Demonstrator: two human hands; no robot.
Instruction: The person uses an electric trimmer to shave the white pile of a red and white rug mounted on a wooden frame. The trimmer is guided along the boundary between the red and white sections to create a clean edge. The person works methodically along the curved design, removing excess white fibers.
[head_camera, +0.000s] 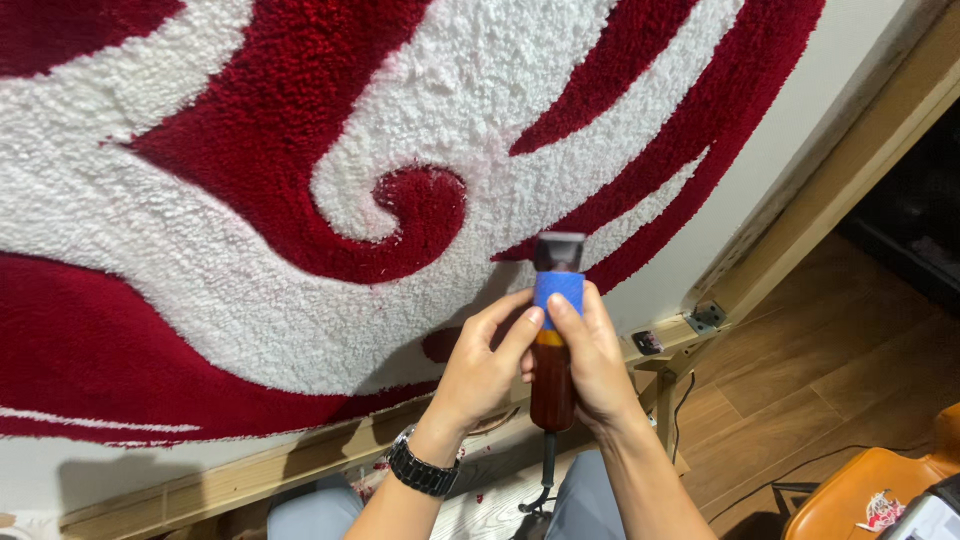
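Note:
A dark red electric clipper (553, 385) with a blue band and a black blade head (559, 250) is pressed against a tufted rug (300, 150) of red and white swirls stretched on a wooden frame. My right hand (597, 360) grips the clipper's body from the right. My left hand (480, 370), with a black wristwatch (421, 468) on the wrist, holds it from the left, fingertips on the blue band. The blade touches the pile where a red stripe meets white. The clipper's black cord (547, 478) hangs down between my knees.
The wooden frame (800, 215) runs along the rug's lower and right edges, with a metal bracket (708, 318) at the corner. Wood flooring lies at the right, with a black cable across it. An orange chair (870, 490) stands at the bottom right. Red fluff specks lie below the frame.

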